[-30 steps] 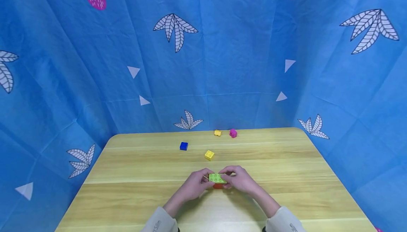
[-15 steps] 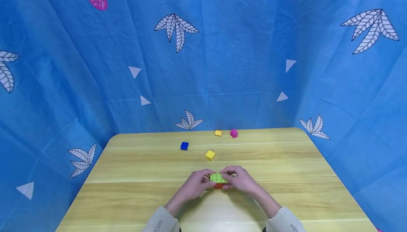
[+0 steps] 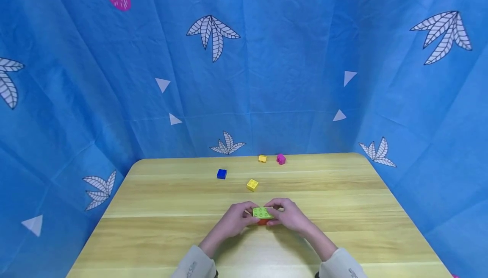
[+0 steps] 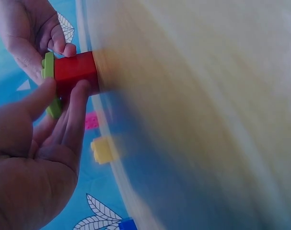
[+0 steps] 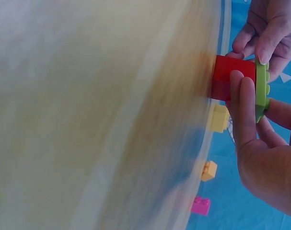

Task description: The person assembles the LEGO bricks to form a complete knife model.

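A thin lime-green toy brick (image 3: 261,212) with studs on top lies over a red toy brick (image 3: 263,222), near the middle of the table. My left hand (image 3: 235,220) grips the pair from the left, its thumb at the green brick's edge and a finger against the red one. From the right, my right hand (image 3: 289,216) pinches them, with its thumb on the green studs and fingertips along the red brick's side (image 5: 222,67). In both wrist views the green brick juts out past the red one. Whether the studs are fully joined cannot be seen.
Beyond the hands on the wooden table (image 3: 160,210) lie a yellow brick (image 3: 252,185), a blue brick (image 3: 222,173), an orange-yellow brick (image 3: 262,158) and a magenta brick (image 3: 281,159). The last two sit near the far edge, before a blue patterned curtain (image 3: 286,57).
Both hands keep their grip on the green and red bricks, with hardly any movement. The head view has shifted slightly.
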### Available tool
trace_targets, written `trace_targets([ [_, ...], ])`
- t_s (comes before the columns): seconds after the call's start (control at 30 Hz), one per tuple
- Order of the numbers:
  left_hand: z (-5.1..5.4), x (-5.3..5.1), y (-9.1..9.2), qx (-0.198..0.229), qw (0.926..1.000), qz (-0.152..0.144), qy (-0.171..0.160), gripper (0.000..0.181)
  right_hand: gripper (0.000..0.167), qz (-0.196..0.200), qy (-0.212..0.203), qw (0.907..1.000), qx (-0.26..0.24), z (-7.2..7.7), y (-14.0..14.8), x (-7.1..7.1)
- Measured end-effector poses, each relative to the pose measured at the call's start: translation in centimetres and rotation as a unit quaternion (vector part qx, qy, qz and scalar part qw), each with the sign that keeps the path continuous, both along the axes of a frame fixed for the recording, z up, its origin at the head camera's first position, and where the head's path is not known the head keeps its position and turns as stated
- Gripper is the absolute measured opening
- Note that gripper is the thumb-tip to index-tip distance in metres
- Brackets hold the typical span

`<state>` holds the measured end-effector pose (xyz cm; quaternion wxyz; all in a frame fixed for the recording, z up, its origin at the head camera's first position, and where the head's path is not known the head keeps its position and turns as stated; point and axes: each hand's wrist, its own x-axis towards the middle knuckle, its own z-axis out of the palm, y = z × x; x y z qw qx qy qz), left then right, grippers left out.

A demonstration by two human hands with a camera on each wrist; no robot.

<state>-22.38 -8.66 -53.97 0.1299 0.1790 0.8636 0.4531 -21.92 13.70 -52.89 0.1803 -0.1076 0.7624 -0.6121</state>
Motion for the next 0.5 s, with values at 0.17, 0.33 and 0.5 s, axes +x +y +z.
trace_targets([
  [0.17,0.07,0.01,-0.11,0.011,0.9999,0.001,-0.004,0.031,0.024,0.0,-0.003,1.0,0.002,-0.28,-0.14,-0.15],
  [0.33,0.18,0.04,-0.07,0.01,0.9999,0.001,-0.004,0.034,0.024,-0.001,-0.001,1.0,0.001,-0.23,-0.11,-0.18],
  [0.5,0.27,0.01,-0.01,0.007,1.0,0.0,0.003,0.036,0.027,0.001,-0.006,1.0,-0.005,0.02,0.13,-0.25],
])
